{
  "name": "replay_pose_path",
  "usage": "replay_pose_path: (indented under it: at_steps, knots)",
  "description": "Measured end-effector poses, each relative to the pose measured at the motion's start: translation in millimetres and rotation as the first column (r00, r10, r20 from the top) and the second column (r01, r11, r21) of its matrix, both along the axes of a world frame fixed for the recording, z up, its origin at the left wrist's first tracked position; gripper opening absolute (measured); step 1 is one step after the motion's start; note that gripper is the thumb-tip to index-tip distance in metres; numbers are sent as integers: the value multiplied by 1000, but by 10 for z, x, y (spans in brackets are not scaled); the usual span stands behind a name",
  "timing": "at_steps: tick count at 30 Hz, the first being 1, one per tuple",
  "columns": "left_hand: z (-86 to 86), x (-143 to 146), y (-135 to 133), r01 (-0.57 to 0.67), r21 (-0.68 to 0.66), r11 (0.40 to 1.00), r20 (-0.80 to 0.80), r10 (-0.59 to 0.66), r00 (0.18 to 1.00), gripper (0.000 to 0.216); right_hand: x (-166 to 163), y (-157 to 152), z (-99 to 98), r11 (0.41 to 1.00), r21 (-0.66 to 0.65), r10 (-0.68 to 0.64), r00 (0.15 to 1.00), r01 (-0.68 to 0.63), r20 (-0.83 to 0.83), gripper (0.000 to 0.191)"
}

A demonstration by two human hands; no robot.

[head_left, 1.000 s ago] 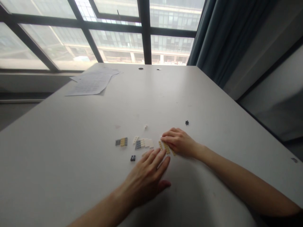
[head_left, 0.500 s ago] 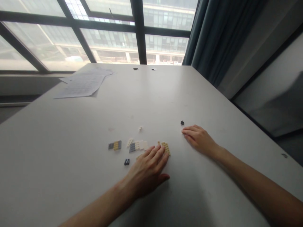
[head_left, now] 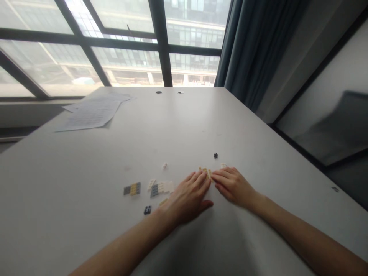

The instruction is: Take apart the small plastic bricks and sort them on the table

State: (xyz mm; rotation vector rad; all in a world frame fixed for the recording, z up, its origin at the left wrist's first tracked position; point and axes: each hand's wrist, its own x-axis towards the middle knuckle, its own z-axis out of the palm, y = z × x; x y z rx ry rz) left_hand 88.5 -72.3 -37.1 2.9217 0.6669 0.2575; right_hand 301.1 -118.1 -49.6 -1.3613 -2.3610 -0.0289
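My left hand (head_left: 189, 197) lies palm down with its fingers stretched out over some tan toy-brick plates (head_left: 204, 170), partly covering them. From the other side, the fingertips of my right hand (head_left: 235, 187) touch the same plates; its fingers are stretched and nothing is seen gripped. Just behind the right knuckles a small white piece (head_left: 223, 165) shows. Left of my left hand lie white and dark grey plates (head_left: 161, 187). A tan piece (head_left: 163, 201) is close to the left wrist, with a dark brick (head_left: 147, 210) beside it.
A grey and yellow row of plates (head_left: 132, 189) lies at the left. Farther back are a tiny white piece (head_left: 165, 166) and a black piece (head_left: 215, 155). Paper sheets (head_left: 92, 113) rest on the white table (head_left: 161, 126) near the window.
My left hand has slid right along with the tan plates. My right hand has moved left, away from the white piece, to meet them. The view has tilted slightly up.
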Motion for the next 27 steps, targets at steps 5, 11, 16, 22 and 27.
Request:
replay_pose_path:
  at_steps: [5,11,16,22,27]
  knots:
    - [-1,180,204,28,8,1000,50,-28,998,63,91,118,-18,993,45,-114,993,113,10,25]
    - [-34,236,272,68,9,998,63,-69,996,63,54,164,-20,987,72,-148,989,147,10,23]
    - [-80,238,274,72,15,997,57,-73,996,64,41,184,-52,983,81,-163,987,164,-14,22]
    - [-18,274,266,77,37,996,86,-80,993,65,65,179,-67,974,98,-198,979,202,-49,24]
    - [354,-265,346,-114,117,986,275,78,958,55,148,120,-72,962,174,-194,975,210,-107,28]
